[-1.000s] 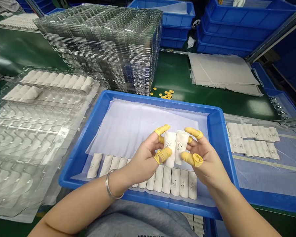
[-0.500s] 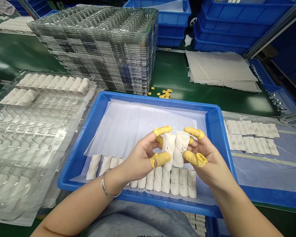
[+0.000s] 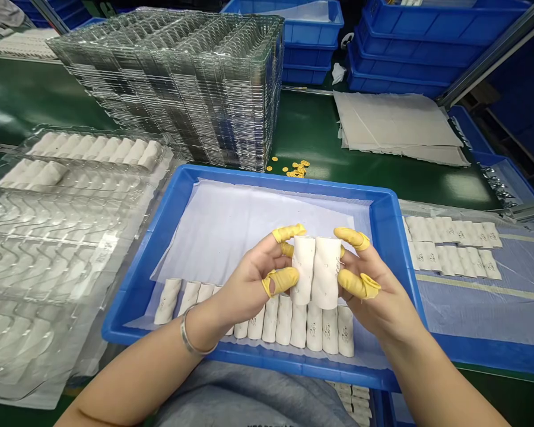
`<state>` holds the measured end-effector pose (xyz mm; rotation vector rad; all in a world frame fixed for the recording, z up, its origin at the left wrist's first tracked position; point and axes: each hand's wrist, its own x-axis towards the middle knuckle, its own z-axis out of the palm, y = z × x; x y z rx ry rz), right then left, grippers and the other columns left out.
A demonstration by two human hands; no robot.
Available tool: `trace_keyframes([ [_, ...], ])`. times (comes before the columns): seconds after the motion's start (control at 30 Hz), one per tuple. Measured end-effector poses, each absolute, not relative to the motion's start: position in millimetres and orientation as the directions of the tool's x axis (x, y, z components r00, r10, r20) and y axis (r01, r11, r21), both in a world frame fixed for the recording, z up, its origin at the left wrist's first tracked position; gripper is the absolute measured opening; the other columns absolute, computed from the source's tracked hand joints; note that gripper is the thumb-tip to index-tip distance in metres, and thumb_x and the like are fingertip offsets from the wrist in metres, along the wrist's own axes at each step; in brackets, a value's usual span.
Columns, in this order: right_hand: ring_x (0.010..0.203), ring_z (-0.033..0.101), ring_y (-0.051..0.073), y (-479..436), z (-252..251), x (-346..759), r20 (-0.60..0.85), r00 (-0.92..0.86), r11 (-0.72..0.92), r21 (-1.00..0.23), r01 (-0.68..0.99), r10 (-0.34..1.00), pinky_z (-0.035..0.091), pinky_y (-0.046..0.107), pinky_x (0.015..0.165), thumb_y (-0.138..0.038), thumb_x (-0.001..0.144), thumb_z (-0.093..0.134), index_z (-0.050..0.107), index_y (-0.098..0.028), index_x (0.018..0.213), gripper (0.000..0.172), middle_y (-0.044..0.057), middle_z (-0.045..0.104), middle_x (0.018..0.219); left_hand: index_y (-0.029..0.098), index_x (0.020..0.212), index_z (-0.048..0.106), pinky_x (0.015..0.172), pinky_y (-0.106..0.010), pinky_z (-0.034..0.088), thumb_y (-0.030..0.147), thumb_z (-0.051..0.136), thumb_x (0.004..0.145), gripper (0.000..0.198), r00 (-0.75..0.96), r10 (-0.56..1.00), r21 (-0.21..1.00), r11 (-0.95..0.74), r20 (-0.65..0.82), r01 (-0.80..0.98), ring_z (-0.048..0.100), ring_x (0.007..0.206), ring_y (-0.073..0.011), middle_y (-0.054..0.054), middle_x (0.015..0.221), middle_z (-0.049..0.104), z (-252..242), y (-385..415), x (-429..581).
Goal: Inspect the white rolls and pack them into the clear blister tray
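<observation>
Two white, wavy-sided cylinders stand side by side between my hands, above a blue tray (image 3: 271, 362). My left hand (image 3: 258, 273) is closed on the left white cylinder (image 3: 303, 270), thumb in front and fingers behind. On the right white cylinder (image 3: 326, 273), my right hand (image 3: 367, 276) grips the side, with dark marks showing near its right edge. Yellow finger cots cover the thumbs and several fingertips. Below, a row of similar white cylinders (image 3: 299, 326) lies along the tray's near side on a white sheet (image 3: 249, 225), partly hidden by my left forearm.
Clear plastic trays (image 3: 71, 237) lie at left, some slots holding white pieces. A tall stack of clear trays (image 3: 182, 89) stands behind. Yellow finger cots (image 3: 298, 169) are scattered on the green table (image 3: 311, 130). Paper sheets (image 3: 396, 124) and another tray of cylinders (image 3: 454, 246) are at right.
Both cylinders have been turned in my fingers: the dark markings that faced me have rotated mostly out of sight. My right thumb has shifted slightly right, my left thumb slightly left.
</observation>
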<state>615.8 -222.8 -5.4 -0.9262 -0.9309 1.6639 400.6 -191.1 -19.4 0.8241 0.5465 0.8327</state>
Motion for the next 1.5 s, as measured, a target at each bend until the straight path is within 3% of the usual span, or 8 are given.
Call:
trace_keyframes([
  [0.13, 0.071, 0.069, 0.016, -223, -6, 618, -0.131, -0.238, -0.217, -0.900, -0.379, 0.962, 0.061, 0.027, 0.060, -0.039, 0.096, 0.083, 0.070, -0.047, 0.131, 0.039, 0.001, 0.074, 0.110, 0.033, 0.137, 0.067, 0.068, -0.024, 0.055, 0.037, 0.085, 0.087, 0.054, 0.561, 0.820, 0.818, 0.398, -0.115, -0.415, 0.064, 0.091, -0.0185, -0.007, 0.110, 0.068, -20, -190, 400],
  [0.23, 0.075, 0.071, 0.018, -223, -6, 617, -0.117, -0.247, -0.207, -0.904, -0.375, 0.962, 0.061, 0.027, 0.060, -0.039, 0.097, 0.082, 0.070, -0.047, 0.132, 0.039, 0.002, 0.075, 0.112, 0.033, 0.137, 0.069, 0.080, -0.029, 0.058, 0.035, 0.087, 0.085, 0.055, 0.544, 0.836, 0.840, 0.349, -0.078, -0.416, 0.063, 0.099, -0.0206, -0.007, 0.114, 0.068, -22, -190, 400],
  [0.4, 0.079, 0.070, 0.017, -223, -3, 616, -0.101, -0.247, -0.190, -0.909, -0.371, 0.964, 0.061, 0.027, 0.062, -0.040, 0.096, 0.084, 0.072, -0.047, 0.131, 0.038, 0.002, 0.075, 0.115, 0.036, 0.136, 0.071, 0.090, -0.030, 0.057, 0.033, 0.087, 0.086, 0.053, 0.548, 0.836, 0.849, 0.305, -0.022, -0.431, 0.062, 0.101, -0.0186, -0.004, 0.111, 0.068, -25, -188, 399],
  [0.6, 0.083, 0.072, 0.020, -223, -7, 615, -0.089, -0.242, -0.176, -0.913, -0.368, 0.966, 0.060, 0.028, 0.062, -0.038, 0.094, 0.085, 0.071, -0.047, 0.132, 0.042, 0.002, 0.074, 0.114, 0.037, 0.135, 0.071, 0.082, -0.025, 0.058, 0.031, 0.087, 0.086, 0.052, 0.567, 0.823, 0.824, 0.336, -0.022, -0.456, 0.064, 0.102, -0.0178, -0.004, 0.118, 0.070, -24, -189, 400],
  [0.8, 0.082, 0.072, 0.021, -223, -8, 614, -0.085, -0.233, -0.169, -0.913, -0.370, 0.969, 0.063, 0.031, 0.066, -0.040, 0.092, 0.087, 0.070, -0.048, 0.134, 0.045, 0.003, 0.074, 0.111, 0.036, 0.137, 0.065, 0.065, -0.021, 0.060, 0.034, 0.083, 0.090, 0.051, 0.621, 0.775, 0.737, 0.488, -0.118, -0.468, 0.068, 0.084, -0.0140, -0.005, 0.114, 0.069, -16, -190, 400],
  [1.0, 0.072, 0.070, 0.015, -223, -8, 616, -0.105, -0.256, -0.203, -0.897, -0.393, 0.961, 0.063, 0.027, 0.063, -0.036, 0.097, 0.082, 0.071, -0.052, 0.132, 0.040, -0.001, 0.074, 0.112, 0.037, 0.136, 0.066, 0.069, -0.023, 0.064, 0.029, 0.079, 0.093, 0.046, 0.627, 0.772, 0.701, 0.505, -0.107, -0.503, 0.072, 0.082, -0.0130, -0.003, 0.110, 0.070, -15, -189, 399],
  [1.27, 0.087, 0.073, 0.017, -224, -9, 615, -0.080, -0.279, -0.187, -0.906, -0.380, 0.957, 0.062, 0.026, 0.068, -0.036, 0.100, 0.080, 0.071, -0.050, 0.135, 0.039, 0.000, 0.075, 0.117, 0.036, 0.131, 0.069, 0.069, -0.023, 0.061, 0.033, 0.087, 0.086, 0.049, 0.599, 0.793, 0.741, 0.467, -0.111, -0.482, 0.069, 0.092, -0.0173, -0.003, 0.110, 0.070, -14, -190, 401],
  [1.5, 0.098, 0.073, 0.021, -222, -13, 615, -0.041, -0.292, -0.153, -0.915, -0.372, 0.956, 0.064, 0.032, 0.078, -0.035, 0.096, 0.085, 0.068, -0.049, 0.139, 0.049, 0.002, 0.074, 0.122, 0.033, 0.140, 0.058, 0.068, -0.026, 0.063, 0.037, 0.083, 0.089, 0.057, 0.629, 0.771, 0.766, 0.461, -0.096, -0.448, 0.070, 0.091, -0.0184, -0.006, 0.115, 0.068, -18, -190, 399],
])
